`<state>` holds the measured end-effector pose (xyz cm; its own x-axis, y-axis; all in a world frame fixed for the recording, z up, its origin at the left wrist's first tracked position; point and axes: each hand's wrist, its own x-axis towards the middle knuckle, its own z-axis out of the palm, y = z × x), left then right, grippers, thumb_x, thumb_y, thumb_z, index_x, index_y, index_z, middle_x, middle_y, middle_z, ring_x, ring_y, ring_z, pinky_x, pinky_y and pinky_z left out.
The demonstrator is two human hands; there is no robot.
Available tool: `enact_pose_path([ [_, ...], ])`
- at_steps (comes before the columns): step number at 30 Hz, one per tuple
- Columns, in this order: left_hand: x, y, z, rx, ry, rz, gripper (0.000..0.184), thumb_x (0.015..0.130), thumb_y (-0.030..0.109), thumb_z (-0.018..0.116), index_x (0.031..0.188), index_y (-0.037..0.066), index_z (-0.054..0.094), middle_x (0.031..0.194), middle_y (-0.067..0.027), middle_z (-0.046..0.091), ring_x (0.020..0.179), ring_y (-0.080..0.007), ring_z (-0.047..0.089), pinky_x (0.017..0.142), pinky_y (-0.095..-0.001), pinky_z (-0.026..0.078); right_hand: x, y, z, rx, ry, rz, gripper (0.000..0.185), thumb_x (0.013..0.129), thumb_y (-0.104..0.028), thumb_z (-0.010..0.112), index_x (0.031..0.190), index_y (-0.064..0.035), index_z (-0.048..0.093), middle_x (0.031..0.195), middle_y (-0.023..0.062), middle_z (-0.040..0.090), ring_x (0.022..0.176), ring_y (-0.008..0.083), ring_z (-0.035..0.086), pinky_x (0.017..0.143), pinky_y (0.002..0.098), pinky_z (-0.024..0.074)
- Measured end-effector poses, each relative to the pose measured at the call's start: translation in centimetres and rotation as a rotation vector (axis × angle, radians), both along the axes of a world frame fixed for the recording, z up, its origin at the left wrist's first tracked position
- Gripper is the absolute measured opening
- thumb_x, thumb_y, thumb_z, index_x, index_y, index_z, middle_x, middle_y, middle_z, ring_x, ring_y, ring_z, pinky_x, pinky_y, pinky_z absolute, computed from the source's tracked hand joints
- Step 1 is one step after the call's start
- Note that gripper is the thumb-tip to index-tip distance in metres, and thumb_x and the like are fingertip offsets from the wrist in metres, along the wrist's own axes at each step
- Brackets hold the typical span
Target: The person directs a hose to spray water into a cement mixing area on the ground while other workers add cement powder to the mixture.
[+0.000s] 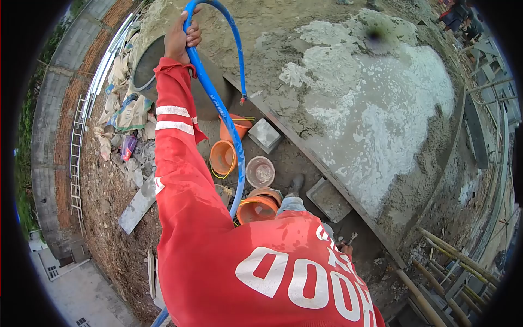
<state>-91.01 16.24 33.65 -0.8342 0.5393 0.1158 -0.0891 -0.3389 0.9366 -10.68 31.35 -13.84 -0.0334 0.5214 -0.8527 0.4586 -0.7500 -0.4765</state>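
My left hand (184,37), at the end of a raised red sleeve, is closed around a blue hose (210,87) at the upper left. Above the hand the hose bends over, and its free end (243,100) hangs down to the right. Its other length runs down past my chest. My right hand (345,249) shows only in part beyond the hoodie's lower edge, near a small greyish object; its grip is mostly hidden. Ahead to the right lies a wide patch of wet grey mix (376,120) with pale, watery areas.
Orange buckets (223,158) and a pale round tub (260,172) stand near my boot. A long board (321,166) edges the mix, with concrete blocks (265,135) beside it. A large drum (206,98) stands under my left arm. Bamboo poles (457,256) lie right; people (460,16) are far off.
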Motion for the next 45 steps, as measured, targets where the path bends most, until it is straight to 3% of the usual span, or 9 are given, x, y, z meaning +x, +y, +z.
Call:
enact_pose_path([
  [6, -2.4, -7.0, 8.7, -0.084, 0.265, 0.3, 0.04, 0.094, 0.027, 0.04, 0.121, -0.003, 0.044, 0.062, 0.0039, 0.03, 0.049, -0.0028, 0.029, 0.04, -0.0163, 0.027, -3.0, 0.3, 5.3, 0.05, -0.085, -0.006, 0.012, 0.079, -0.001, 0.05, 0.091, 0.0005, 0.053, 0.066, 0.0164, 0.06, 0.05, 0.0245, 0.058, 0.046, 0.0348, 0.049],
  [9, -3.3, -11.3, 13.9, -0.08, 0.419, 0.415, 0.035, 0.094, 0.027, 0.04, 0.112, -0.001, 0.046, 0.06, 0.0037, 0.032, 0.047, -0.0037, 0.03, 0.04, -0.0172, 0.027, 5.1, 1.2, -7.7, 0.048, -0.06, 0.095, 0.011, 0.077, 0.0, 0.052, 0.087, 0.0006, 0.055, 0.065, 0.0154, 0.06, 0.051, 0.0249, 0.058, 0.047, 0.0347, 0.0495],
  [12, -4.9, -15.7, 19.1, -0.027, 0.552, 0.511, 0.031, 0.094, 0.028, 0.039, 0.104, 0.0, 0.047, 0.058, 0.0034, 0.033, 0.045, -0.0046, 0.03, 0.039, -0.0181, 0.027, 4.8, 2.5, -9.7, 0.049, -0.044, 0.166, 0.008, 0.075, -0.001, 0.053, 0.082, -0.0003, 0.056, 0.065, 0.0147, 0.06, 0.048, 0.0225, 0.057, 0.044, 0.0333, 0.0468],
  [15, -5.7, -19.1, 24.1, 0.016, 0.661, 0.582, 0.029, 0.094, 0.029, 0.039, 0.096, 0.001, 0.048, 0.056, 0.0032, 0.034, 0.043, -0.0055, 0.031, 0.038, -0.0191, 0.027, -5.8, 2.7, 3.3, 0.12, -0.08, 0.244, 0.007, 0.075, 0.0, 0.053, 0.081, -0.0015, 0.055, 0.064, 0.014, 0.06, 0.046, 0.02, 0.055, 0.04, 0.032, 0.0423],
  [20, -7.9, -22.6, 27.2, 0.021, 0.736, 0.636, 0.031, 0.094, 0.03, 0.039, 0.086, 0.002, 0.051, 0.053, 0.003, 0.036, 0.04, -0.0065, 0.032, 0.037, -0.0202, 0.027, -7.6, 4.7, 0.0, 0.063, -0.016, 0.344, 0.011, 0.08, -0.001, 0.051, 0.091, -0.0026, 0.05, 0.062, 0.0131, 0.059, 0.045, 0.0196, 0.054, 0.037, 0.0306, 0.0392],
  [31, -13.5, -21.5, 7.0, -0.212, 0.43, 0.537, 0.036, 0.091, 0.033, 0.046, 0.103, 0.002, 0.06, 0.049, 0.0039, 0.032, 0.037, -0.0049, 0.031, 0.034, -0.0194, 0.025, -10.2, 4.5, 4.2, 0.01, 0.069, 0.213, 0.014, 0.082, -0.001, 0.046, 0.095, -0.0056, 0.043, 0.059, 0.0116, 0.053, 0.043, 0.0202, 0.051, 0.037, 0.0331, 0.0402],
  [35, -11.0, -18.4, -1.0, -0.375, 0.245, 0.561, 0.029, 0.09, 0.03, 0.052, 0.112, 0.013, 0.061, 0.049, 0.0045, 0.035, 0.037, -0.0039, 0.033, 0.033, -0.0196, 0.025, -9.0, 3.8, 5.0, -0.021, 0.087, 0.125, 0.016, 0.08, 0.002, 0.046, 0.094, -0.0061, 0.042, 0.058, 0.0113, 0.051, 0.042, 0.0198, 0.049, 0.036, 0.0337, 0.0376],
  [42, -5.8, -13.5, -17.2, -0.6, 0.192, 0.647, 0.026, 0.083, 0.029, 0.064, 0.089, 0.004, 0.063, 0.05, 0.0038, 0.044, 0.039, -0.0052, 0.04, 0.036, -0.0219, 0.029, -6.4, 1.8, 3.5, 0.053, 0.011, 0.053, 0.019, 0.072, 0.004, 0.046, 0.091, -0.0013, 0.047, 0.062, 0.0135, 0.054, 0.045, 0.0195, 0.052, 0.039, 0.0331, 0.0409],
  [45, -2.5, -11.2, -19.4, -0.553, 0.252, 0.693, 0.023, 0.083, 0.027, 0.064, 0.087, 0.004, 0.063, 0.052, 0.0047, 0.045, 0.042, -0.0044, 0.042, 0.038, -0.0216, 0.03, -5.5, 1.7, 2.6, 0.086, 0.031, 0.027, 0.02, 0.072, 0.004, 0.047, 0.091, 0.0002, 0.048, 0.063, 0.0133, 0.055, 0.047, 0.019, 0.052, 0.041, 0.0327, 0.0423],
])
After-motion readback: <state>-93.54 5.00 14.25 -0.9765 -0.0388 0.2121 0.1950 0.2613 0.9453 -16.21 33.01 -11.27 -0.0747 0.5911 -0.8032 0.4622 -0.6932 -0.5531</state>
